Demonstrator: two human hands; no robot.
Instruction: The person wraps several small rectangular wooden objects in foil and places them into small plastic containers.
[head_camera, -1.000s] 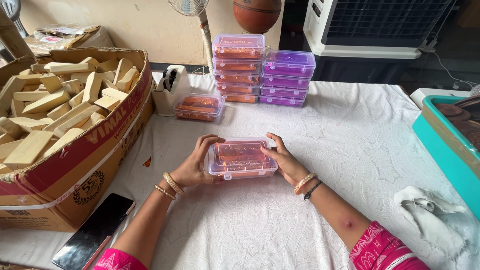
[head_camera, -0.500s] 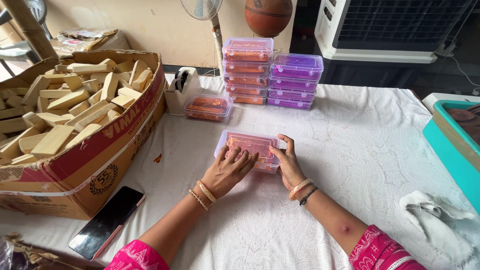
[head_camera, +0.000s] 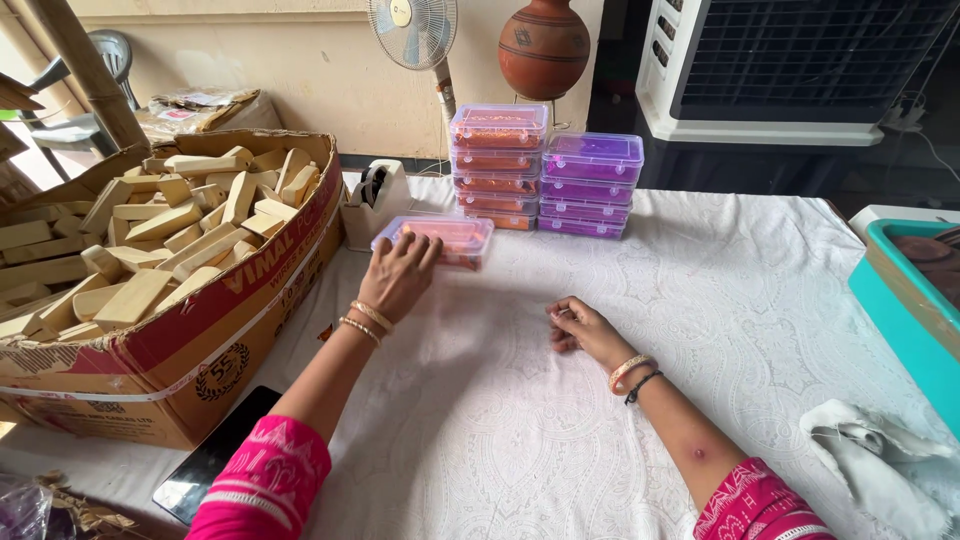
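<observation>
My left hand (head_camera: 398, 275) reaches forward and lies over the near edge of a clear plastic box (head_camera: 455, 238) with orange contents, fingers on its lid. That box sits on the white tablecloth (head_camera: 520, 420), just in front of a stack of similar orange-filled boxes (head_camera: 497, 160). A stack of purple-lidded boxes (head_camera: 592, 185) stands beside them. My right hand (head_camera: 580, 327) rests on the cloth near the middle, fingers curled in, holding nothing. Whether a second box lies under the one I touch is unclear.
A large cardboard carton (head_camera: 210, 335) heaped with wooden blocks fills the left side. A white tape dispenser (head_camera: 375, 200) stands beside it, and a dark phone (head_camera: 215, 455) lies at the near left. A teal bin (head_camera: 895, 320) and a white rag (head_camera: 880, 450) are right.
The box that both hands held in front of me has been moved forward and left by my left hand. My right hand has let go and dropped to the cloth.
</observation>
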